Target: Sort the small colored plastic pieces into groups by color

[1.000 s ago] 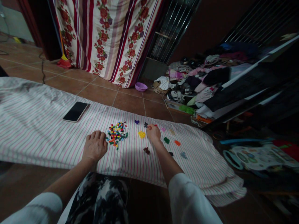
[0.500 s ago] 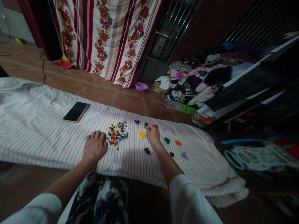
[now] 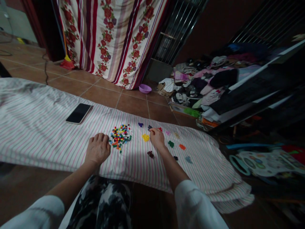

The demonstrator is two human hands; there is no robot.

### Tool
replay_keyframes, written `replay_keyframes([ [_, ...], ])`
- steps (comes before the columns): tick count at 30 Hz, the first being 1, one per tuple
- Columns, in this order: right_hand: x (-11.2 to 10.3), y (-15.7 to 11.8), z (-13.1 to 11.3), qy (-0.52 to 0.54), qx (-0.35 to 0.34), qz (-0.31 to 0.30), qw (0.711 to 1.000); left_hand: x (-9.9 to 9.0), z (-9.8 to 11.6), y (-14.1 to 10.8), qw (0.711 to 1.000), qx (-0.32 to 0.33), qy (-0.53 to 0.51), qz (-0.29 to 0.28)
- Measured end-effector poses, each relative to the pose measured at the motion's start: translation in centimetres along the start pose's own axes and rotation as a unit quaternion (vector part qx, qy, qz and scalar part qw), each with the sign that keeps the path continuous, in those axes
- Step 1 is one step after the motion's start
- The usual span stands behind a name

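Observation:
My left hand (image 3: 97, 148) rests palm down on the striped cloth, fingers lying loosely, holding nothing visible. Just right of it lies a heap of mixed small coloured beads (image 3: 119, 136). My right hand (image 3: 157, 138) is closed in a pinch beside a dark grey bead cluster (image 3: 150, 127); whatever its fingertips grip is too small to make out. Around it are single-colour groups: yellow beads (image 3: 145, 137), purple beads (image 3: 140, 125), red beads (image 3: 160, 129) partly behind the hand, brown beads (image 3: 150, 154), green beads (image 3: 171, 144) and orange beads (image 3: 182, 146).
Pink beads (image 3: 168, 132), beige beads (image 3: 176, 135), black beads (image 3: 175, 158) and grey-blue beads (image 3: 188, 159) lie farther right. A phone (image 3: 79, 113) rests on the striped cloth (image 3: 47, 127) at left. Beyond are a purple basin (image 3: 145, 89) and a clothes pile (image 3: 202, 79).
The whole view has shifted very slightly. Both hands keep nearly the same places over the cloth, and the bead groups look unchanged.

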State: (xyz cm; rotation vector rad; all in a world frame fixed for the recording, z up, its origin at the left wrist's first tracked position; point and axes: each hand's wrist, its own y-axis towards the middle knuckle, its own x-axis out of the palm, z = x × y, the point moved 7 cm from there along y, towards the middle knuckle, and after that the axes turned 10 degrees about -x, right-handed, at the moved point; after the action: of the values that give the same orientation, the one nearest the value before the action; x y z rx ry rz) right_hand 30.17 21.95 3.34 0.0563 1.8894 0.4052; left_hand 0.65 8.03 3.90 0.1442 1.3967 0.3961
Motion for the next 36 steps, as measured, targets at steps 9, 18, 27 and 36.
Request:
replay_keyframes([
  [9,1.6,1.2,-6.7,0.063,-0.113,-0.008,0.992,0.0,-0.1,0.1,1.0,-0.006,-0.009,-0.003],
  [18,3.9,1.4,-12.4,0.038,-0.158,-0.078,0.984,0.1,0.0,0.1,1.0,-0.001,0.001,-0.001],
  [27,5.1,2.2,-12.8,-0.017,-0.096,-0.118,0.988,0.1,0.0,0.1,1.0,0.0,0.006,-0.006],
  [36,5.2,2.9,-13.1,-0.036,-0.056,-0.152,0.986,0.0,0.0,0.2,1.0,-0.003,0.006,0.001],
])
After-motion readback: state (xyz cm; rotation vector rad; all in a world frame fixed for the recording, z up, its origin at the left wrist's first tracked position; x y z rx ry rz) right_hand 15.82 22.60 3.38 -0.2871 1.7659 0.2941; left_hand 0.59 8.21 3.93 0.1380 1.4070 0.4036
